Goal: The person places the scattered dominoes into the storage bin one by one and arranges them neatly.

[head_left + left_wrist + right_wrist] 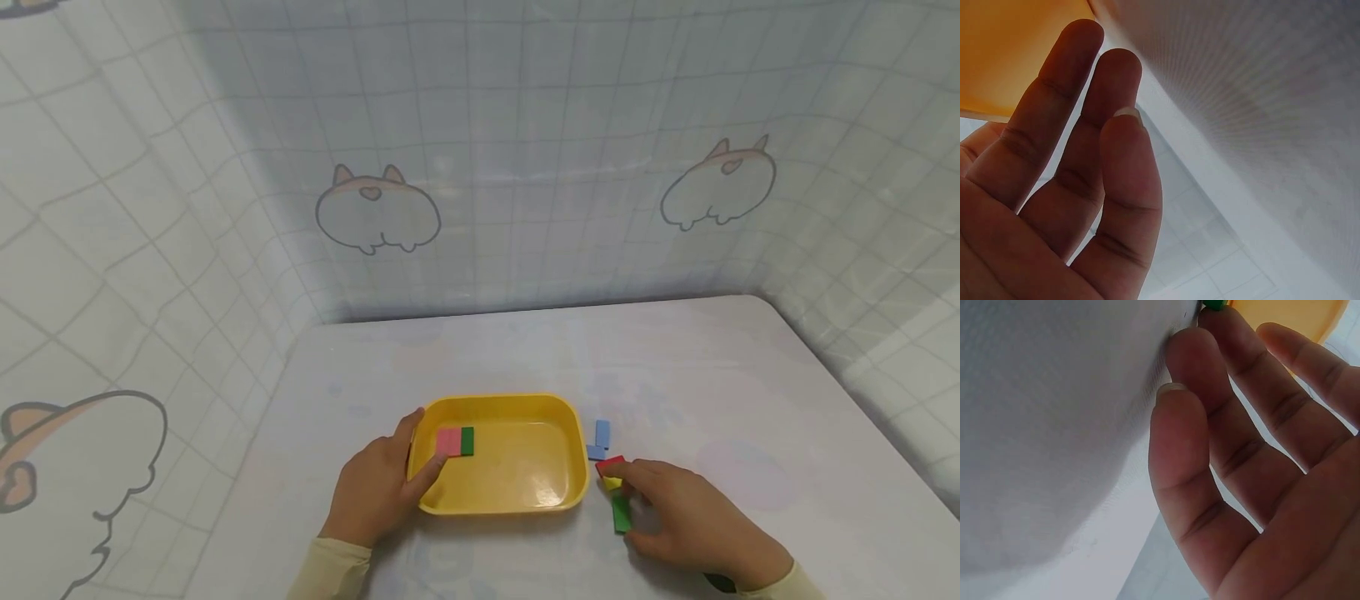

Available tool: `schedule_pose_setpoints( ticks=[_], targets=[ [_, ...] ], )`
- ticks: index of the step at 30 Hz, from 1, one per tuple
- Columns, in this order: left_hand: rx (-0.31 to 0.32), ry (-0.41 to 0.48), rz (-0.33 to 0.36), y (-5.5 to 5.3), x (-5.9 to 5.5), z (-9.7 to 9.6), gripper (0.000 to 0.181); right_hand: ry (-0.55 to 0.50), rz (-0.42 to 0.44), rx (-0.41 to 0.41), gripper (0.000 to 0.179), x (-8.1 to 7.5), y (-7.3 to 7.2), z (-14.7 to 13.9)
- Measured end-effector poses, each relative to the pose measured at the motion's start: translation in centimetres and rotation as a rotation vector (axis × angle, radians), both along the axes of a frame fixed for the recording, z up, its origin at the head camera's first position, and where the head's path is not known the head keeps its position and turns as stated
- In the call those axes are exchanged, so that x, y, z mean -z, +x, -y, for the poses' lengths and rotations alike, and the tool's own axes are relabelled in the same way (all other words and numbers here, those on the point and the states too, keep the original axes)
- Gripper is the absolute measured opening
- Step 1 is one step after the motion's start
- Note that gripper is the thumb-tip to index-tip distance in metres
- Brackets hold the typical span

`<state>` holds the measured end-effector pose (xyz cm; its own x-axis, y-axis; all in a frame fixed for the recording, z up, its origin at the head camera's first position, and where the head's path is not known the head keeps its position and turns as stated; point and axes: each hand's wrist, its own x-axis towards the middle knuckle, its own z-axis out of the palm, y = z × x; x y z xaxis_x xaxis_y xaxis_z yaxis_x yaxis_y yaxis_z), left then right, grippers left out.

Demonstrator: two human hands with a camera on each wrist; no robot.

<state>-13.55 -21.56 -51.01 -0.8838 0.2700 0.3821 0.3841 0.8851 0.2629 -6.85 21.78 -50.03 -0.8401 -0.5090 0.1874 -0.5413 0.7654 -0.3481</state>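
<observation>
A shallow yellow tray (517,475) stands on the table. My left hand (378,483) holds its left rim, thumb over the inner side and fingers outside. Inside the tray, near that thumb, lie a pink piece (448,440) and a green piece (467,442) side by side. Just right of the tray, my right hand (686,508) bends over a red block (611,463), a yellow block (612,482) and a green block (621,515). Its index fingertip touches the red and yellow ones; the thumb is by the green one. The hand partly hides them.
Two light blue blocks, one upright in view (602,434) and one crosswise (596,453), lie between the tray and the right hand. Something dark green (720,582) shows under the right wrist. White gridded cloth (495,167) hangs behind and beside the table (480,350).
</observation>
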Motion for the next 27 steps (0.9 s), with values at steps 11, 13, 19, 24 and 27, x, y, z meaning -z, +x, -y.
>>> schedule_pose_setpoints(
  ticks=[11,13,19,24,27],
  targets=[
    [-0.017,0.004,0.032,0.2,-0.3,-0.1,0.077,-0.015,-0.027,-0.028,0.071,-0.7,-0.3,0.0],
    [-0.019,0.01,0.033,0.2,-0.3,-0.1,0.077,-0.009,-0.017,-0.016,0.069,-1.0,-0.5,0.0],
    [-0.01,0.017,0.025,0.1,-0.4,-0.3,0.075,0.023,-0.032,0.021,0.063,-2.0,-1.3,-0.2],
    [-0.009,0.005,0.036,0.0,-0.2,-0.2,0.076,0.018,-0.109,-0.008,0.065,-3.2,-2.1,-0.3],
    [-0.012,-0.001,0.037,-0.1,-0.1,-0.1,0.076,0.02,-0.146,-0.009,0.065,-4.1,-2.8,-0.1]
  ],
)
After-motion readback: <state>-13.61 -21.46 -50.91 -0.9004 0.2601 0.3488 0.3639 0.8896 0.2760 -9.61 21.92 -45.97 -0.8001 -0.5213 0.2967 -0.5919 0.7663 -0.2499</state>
